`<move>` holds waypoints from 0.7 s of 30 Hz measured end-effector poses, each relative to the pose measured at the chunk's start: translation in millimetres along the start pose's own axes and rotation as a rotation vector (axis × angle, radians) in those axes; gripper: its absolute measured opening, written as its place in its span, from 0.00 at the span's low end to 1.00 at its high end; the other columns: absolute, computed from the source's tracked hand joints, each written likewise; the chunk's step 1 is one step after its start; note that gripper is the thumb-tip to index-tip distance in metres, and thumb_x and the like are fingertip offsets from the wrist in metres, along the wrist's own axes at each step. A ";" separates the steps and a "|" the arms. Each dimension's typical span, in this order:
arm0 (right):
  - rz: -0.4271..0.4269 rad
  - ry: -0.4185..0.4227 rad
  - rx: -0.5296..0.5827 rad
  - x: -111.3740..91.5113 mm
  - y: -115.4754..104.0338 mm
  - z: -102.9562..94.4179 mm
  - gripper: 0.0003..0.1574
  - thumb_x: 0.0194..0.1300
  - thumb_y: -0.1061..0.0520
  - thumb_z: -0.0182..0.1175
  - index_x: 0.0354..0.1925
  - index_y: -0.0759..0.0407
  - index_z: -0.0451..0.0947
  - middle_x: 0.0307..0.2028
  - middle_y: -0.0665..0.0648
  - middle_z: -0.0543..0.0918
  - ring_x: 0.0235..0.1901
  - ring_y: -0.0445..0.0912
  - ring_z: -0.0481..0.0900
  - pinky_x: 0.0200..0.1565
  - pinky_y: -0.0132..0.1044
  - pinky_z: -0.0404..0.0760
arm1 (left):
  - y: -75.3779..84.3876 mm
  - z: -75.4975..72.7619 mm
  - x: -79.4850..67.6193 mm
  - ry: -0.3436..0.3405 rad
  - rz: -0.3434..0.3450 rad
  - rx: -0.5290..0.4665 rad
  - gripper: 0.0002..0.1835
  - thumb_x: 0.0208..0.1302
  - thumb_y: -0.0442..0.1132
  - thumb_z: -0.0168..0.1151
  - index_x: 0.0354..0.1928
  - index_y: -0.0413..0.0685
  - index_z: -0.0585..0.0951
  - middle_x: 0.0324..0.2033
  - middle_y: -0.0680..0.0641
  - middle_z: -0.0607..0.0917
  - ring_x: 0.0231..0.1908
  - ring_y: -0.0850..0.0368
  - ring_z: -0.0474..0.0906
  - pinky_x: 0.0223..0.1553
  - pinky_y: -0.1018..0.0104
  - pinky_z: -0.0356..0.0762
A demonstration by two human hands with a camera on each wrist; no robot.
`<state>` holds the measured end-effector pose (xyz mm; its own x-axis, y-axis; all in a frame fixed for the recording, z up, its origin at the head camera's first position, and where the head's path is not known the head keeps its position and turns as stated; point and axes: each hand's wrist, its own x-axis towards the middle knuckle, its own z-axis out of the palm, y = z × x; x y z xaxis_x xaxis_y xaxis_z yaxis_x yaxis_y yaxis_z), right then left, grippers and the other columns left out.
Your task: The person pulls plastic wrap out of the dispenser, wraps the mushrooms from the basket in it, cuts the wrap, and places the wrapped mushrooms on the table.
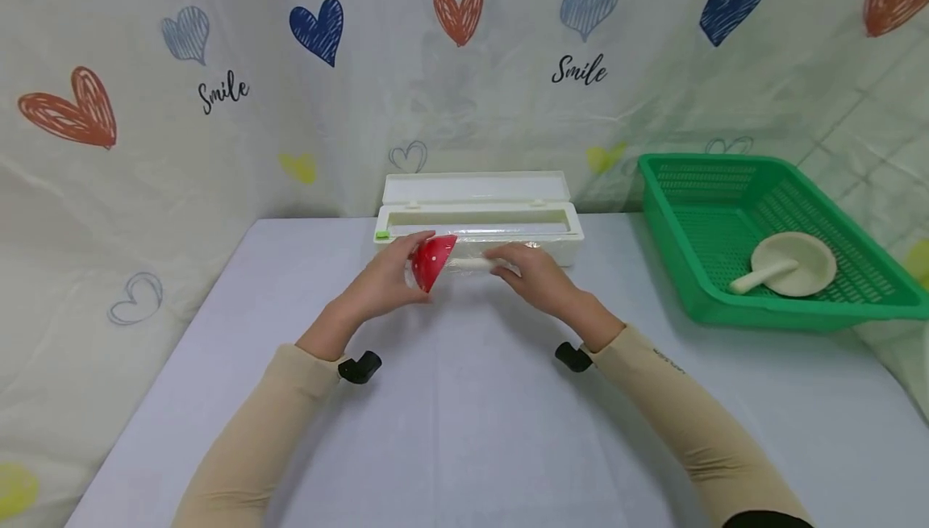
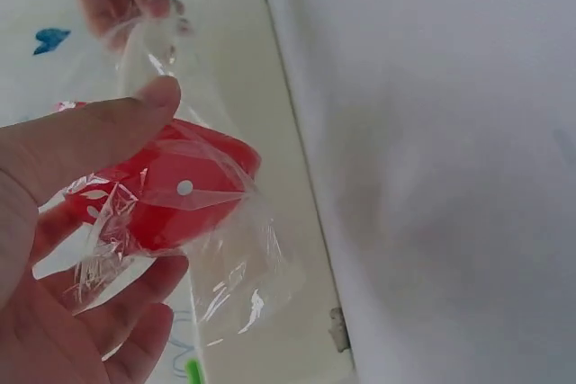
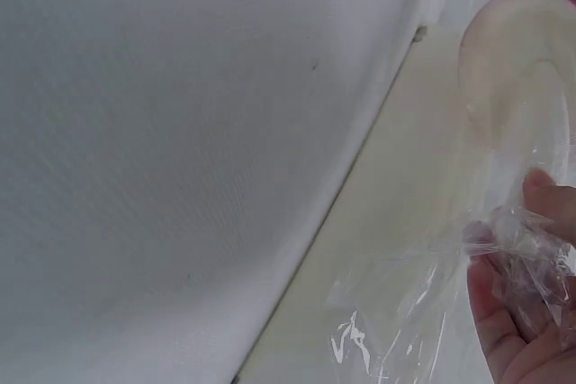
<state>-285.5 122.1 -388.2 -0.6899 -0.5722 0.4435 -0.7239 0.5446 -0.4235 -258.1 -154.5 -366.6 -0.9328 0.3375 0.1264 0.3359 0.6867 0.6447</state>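
Red ladle [image 1: 434,262] apparently being wrapped: clamped in left grip [image 1: 388,274], film [image 2: 254,308] pinched by right grip [image 1: 535,274]; film probably to be smoothed next.

The left arm [image 1: 243,431] and right arm [image 1: 689,423] reached forward, angled inward. The left hand [image 1: 385,276] was curled in a grip; the right hand [image 1: 539,276], near but apart, pinched with bent fingers [image 3: 493,317].

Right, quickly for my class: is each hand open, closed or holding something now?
Left hand: holding the red ladle by its bowl, with clear film around it.
Right hand: holding bunched clear film near the ladle's handle.
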 end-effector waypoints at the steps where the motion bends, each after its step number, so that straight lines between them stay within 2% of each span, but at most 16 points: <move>1: 0.005 -0.008 -0.002 0.2 0.4 0.0 0.19 0.65 0.68 0.68 0.54 0.67 0.82 0.52 0.63 0.86 0.56 0.58 0.82 0.59 0.51 0.78 | -0.3 -0.1 0.8 -0.015 0.001 -0.014 0.52 0.50 0.33 0.81 0.77 0.48 0.63 0.68 0.42 0.71 0.65 0.44 0.69 0.56 0.44 0.79; 4: 0.015 -0.040 -0.003 1.4 2.0 -0.1 0.19 0.66 0.66 0.68 0.55 0.67 0.82 0.52 0.62 0.86 0.55 0.59 0.81 0.59 0.52 0.77 | -2.3 0.8 3.0 -0.039 -0.010 -0.040 0.51 0.50 0.29 0.80 0.76 0.45 0.63 0.67 0.41 0.71 0.62 0.43 0.71 0.53 0.50 0.83; 12: 0.035 -0.077 -0.027 6.9 5.0 1.2 0.19 0.62 0.64 0.73 0.52 0.63 0.85 0.49 0.58 0.88 0.44 0.53 0.77 0.47 0.46 0.77 | -7.4 9.6 10.6 -0.039 -0.001 0.065 0.54 0.46 0.30 0.82 0.75 0.46 0.63 0.66 0.40 0.68 0.67 0.44 0.65 0.53 0.48 0.83; 16: 0.097 -0.154 -0.016 10.3 7.8 6.0 0.18 0.62 0.65 0.73 0.51 0.63 0.86 0.49 0.57 0.87 0.48 0.54 0.79 0.53 0.49 0.79 | -10.3 13.2 11.6 -0.058 -0.008 0.065 0.55 0.45 0.29 0.83 0.75 0.49 0.62 0.65 0.40 0.68 0.67 0.43 0.65 0.51 0.47 0.83; 21: 0.163 -0.239 0.001 12.3 9.4 10.7 0.16 0.62 0.67 0.71 0.49 0.64 0.86 0.47 0.57 0.87 0.50 0.53 0.82 0.55 0.49 0.80 | -15.0 14.8 11.8 -0.117 0.046 -0.006 0.52 0.46 0.27 0.82 0.74 0.51 0.65 0.66 0.43 0.71 0.68 0.45 0.65 0.56 0.49 0.81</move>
<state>-300.8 113.6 -395.1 -0.7776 -0.6051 0.1706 -0.6031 0.6411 -0.4747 -272.1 -151.3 -385.9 -0.8947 0.4416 0.0672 0.3768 0.6654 0.6444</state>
